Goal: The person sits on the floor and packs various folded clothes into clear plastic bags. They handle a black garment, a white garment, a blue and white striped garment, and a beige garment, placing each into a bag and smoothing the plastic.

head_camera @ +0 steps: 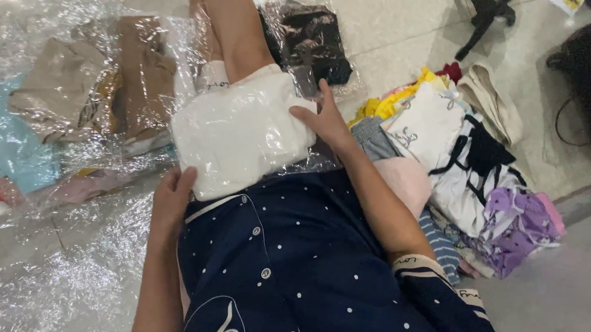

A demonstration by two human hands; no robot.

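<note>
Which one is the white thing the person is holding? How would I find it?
Find the person's lap in the dark blue dotted dress; just above it, on the outstretched leg, lies a folded white garment in clear plastic. The left hand and right hand press its edges. The other bagged clothes nearby are tan, blue or black.

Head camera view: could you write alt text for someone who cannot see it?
Both hands, left hand and right hand, press a folded white garment on the person's lap, seated on a tiled floor. Clear-bagged clothes lie to the left, a loose clothes pile to the right.
</note>
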